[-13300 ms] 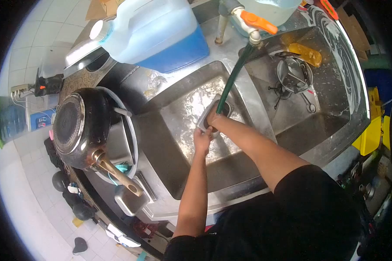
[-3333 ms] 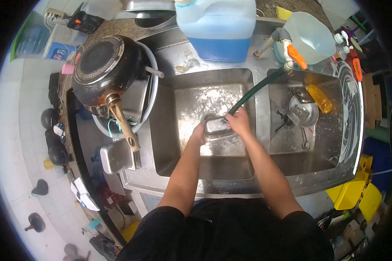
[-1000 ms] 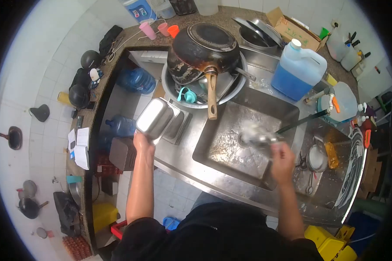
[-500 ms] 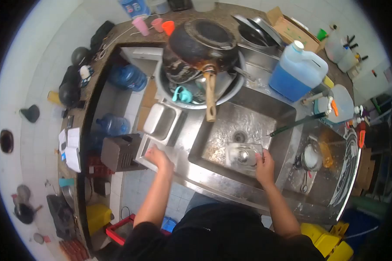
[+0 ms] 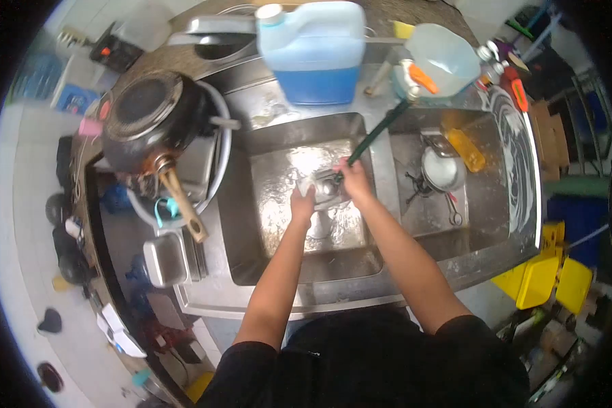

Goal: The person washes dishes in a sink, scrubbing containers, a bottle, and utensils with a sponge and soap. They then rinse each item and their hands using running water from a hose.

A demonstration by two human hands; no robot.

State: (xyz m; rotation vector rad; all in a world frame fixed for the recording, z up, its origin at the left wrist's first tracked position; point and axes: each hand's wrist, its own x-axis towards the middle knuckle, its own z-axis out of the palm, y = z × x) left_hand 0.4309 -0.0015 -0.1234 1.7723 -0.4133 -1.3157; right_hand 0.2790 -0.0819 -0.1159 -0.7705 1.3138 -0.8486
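Observation:
Both my hands are over the large steel sink basin. My left hand has its fingers closed on the left side of a small metal lid with a round knob. My right hand grips the right side of the same lid, beside the end of a dark green hose. The hose runs down from the tap at the back. Under the lid the basin floor is wet and shiny.
Left of the basin, a blackened pan lies upside down on a large metal bowl. A jug of blue liquid stands behind. The right basin holds a white bowl and a yellow bottle. Metal trays sit front left.
My left hand has moved from the tray at the left into the basin and onto the lid. The lid and my right hand are now near the hose end. The camera view has shifted right.

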